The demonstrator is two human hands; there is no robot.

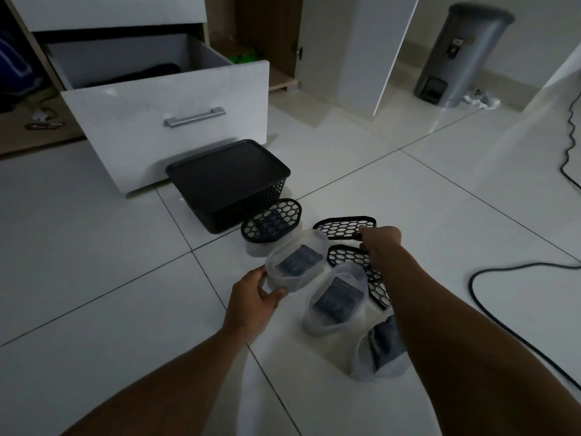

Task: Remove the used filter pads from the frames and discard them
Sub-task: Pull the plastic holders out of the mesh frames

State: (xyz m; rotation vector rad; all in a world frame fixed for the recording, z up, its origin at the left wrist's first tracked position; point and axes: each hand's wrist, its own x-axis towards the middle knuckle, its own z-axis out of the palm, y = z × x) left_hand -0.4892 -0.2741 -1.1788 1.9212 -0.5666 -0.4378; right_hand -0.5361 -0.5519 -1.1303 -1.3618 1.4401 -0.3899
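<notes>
Three translucent oval frames lie on the white floor, each with a dark grey filter pad inside. My left hand [254, 297] grips the near rim of the farthest open frame [294, 265], whose pad [300, 261] shows through. My right hand [379, 243] pinches the edge of a loose black honeycomb grille [342, 228] lying flat on the floor. A second frame [336, 300] with its pad sits in the middle. The nearest frame [377, 347] is partly hidden by my right forearm. A fourth frame [272, 220], still capped by a grille, leans beside the basket.
A black lidded basket [228, 180] stands before an open white drawer [166, 111]. More loose grilles [355, 259] lie under my right arm. A grey pedal bin [459, 55] is at the back right. A black cable [490, 278] curls over the floor on the right.
</notes>
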